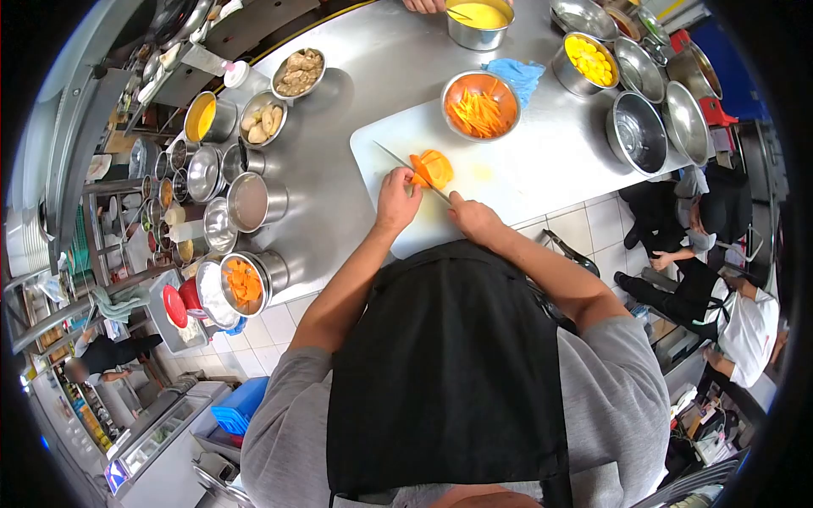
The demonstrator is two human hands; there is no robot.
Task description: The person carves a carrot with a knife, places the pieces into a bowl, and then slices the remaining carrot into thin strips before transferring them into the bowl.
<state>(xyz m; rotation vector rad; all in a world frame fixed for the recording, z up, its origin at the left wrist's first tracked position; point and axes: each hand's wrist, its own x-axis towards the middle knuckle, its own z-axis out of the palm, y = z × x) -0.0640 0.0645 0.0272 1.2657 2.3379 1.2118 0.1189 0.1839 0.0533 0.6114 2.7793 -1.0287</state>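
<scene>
My right hand (pixel 476 218) is wrapped round the handle of a kitchen knife (pixel 395 156), whose blade points away to the upper left over the white cutting board (pixel 500 182). With its fingertips curled, my left hand (pixel 398 201) presses on the near side of a carrot piece (pixel 417 172), right against the blade. Further orange carrot slices (pixel 437 166) lie overlapped on the far side of the knife. At the board's far edge stands a metal bowl (pixel 480 78) of carrot strips (pixel 481 113).
Behind the board are a blue cloth (pixel 517 80) and a pot of yellow liquid (pixel 478 17), with another person's hand (pixel 423 5) beside it. Metal bowls (pixel 637 133) crowd the right. Several pots and a bowl of meat (pixel 299 73) line the left. Co-workers (pixel 745 326) are at the right.
</scene>
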